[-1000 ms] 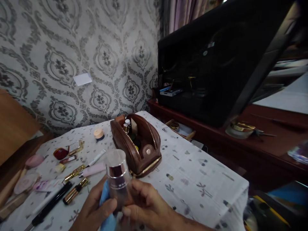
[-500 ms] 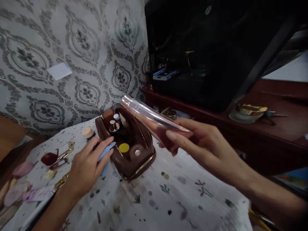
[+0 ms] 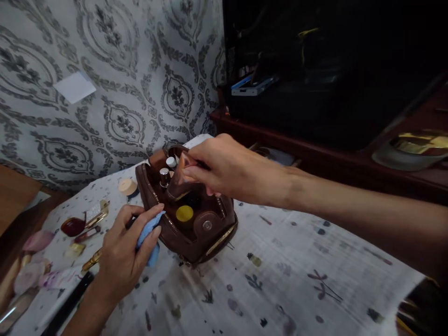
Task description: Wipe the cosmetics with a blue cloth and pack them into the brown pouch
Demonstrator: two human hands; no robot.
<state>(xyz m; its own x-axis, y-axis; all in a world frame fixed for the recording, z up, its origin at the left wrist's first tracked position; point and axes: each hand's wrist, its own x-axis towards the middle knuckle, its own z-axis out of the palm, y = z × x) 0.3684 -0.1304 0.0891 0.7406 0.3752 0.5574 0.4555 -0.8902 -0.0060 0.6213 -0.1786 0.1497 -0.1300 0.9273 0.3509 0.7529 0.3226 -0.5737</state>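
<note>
A brown zip-up cosmetic bag (image 3: 196, 249) sits open on the patterned cloth. Inside it are a silver-capped bottle (image 3: 164, 178), a white-capped bottle (image 3: 171, 162) and a round yellow lid (image 3: 184, 213). My right hand (image 3: 213, 165) reaches over the bag and pinches the end of a shiny pinkish cosmetic tube (image 3: 180, 179), whose lower part is down among the bottles. At the bag's left rim, my left hand (image 3: 126, 249) is closed around a crumpled light-blue cloth (image 3: 150, 235), its fingertips against the bag's edge.
Several cosmetics lie at the left, among them a beige-lidded jar (image 3: 128, 187), a dark red oval item (image 3: 73, 226) and a pink sponge (image 3: 38, 240). A dark screen (image 3: 315, 70) stands behind on a reddish-brown cabinet (image 3: 266, 135). Patterned wallpaper backs the table.
My right hand has moved left with the tube, from beside the bag to over its opening, and the tube now points down into it. My left hand keeps the blue cloth.
</note>
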